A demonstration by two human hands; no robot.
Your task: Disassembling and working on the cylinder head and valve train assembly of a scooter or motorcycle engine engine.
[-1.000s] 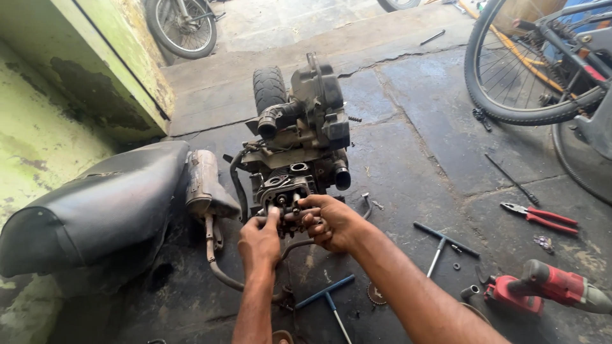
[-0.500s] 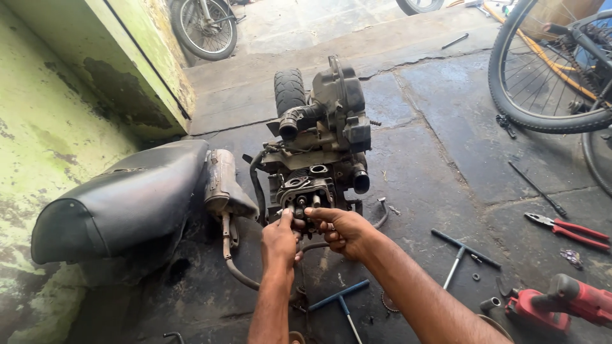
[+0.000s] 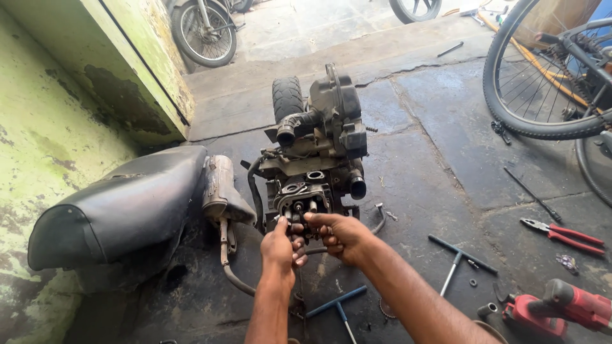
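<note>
Closer now than half a second ago: engine and hands larger and more central in view, red power tool nearer the bottom right corner; hands on the same spot of the engine as before.

Far left, a long black vinyl scooter seat (image 3: pixel 121 216) lying on the stone floor (image 3: pixel 433 165) against the peeling green wall (image 3: pixel 44 146), seemingly set aside to free the work area. Just beside it, a dull grey metal exhaust muffler (image 3: pixel 223 191) with its bent pipe trailing down across the floor.

At centre, the grimy dark grey scooter engine block (image 3: pixel 319 146), resting on the floor with its cylinder head end turned toward the wearer, probably for easy reach. Left hand (image 3: pixel 280 248) curled, fingertips pressed against the head's lower face; right hand (image 3: pixel 341 236) likewise closed, thumb and fingers pinching a small part there, too small to identify. Hands touching each other.

Below, a blue T-handle wrench (image 3: pixel 338 302); right of it, a black T-handle wrench (image 3: pixel 459 255), both within arm's reach. Further right, red-handled pliers (image 3: pixel 564 232) and a red power tool (image 3: pixel 554 309). Top right, a bicycle wheel (image 3: pixel 542 70).

No containers visible; small loose bolts lying bare on the floor.
</note>
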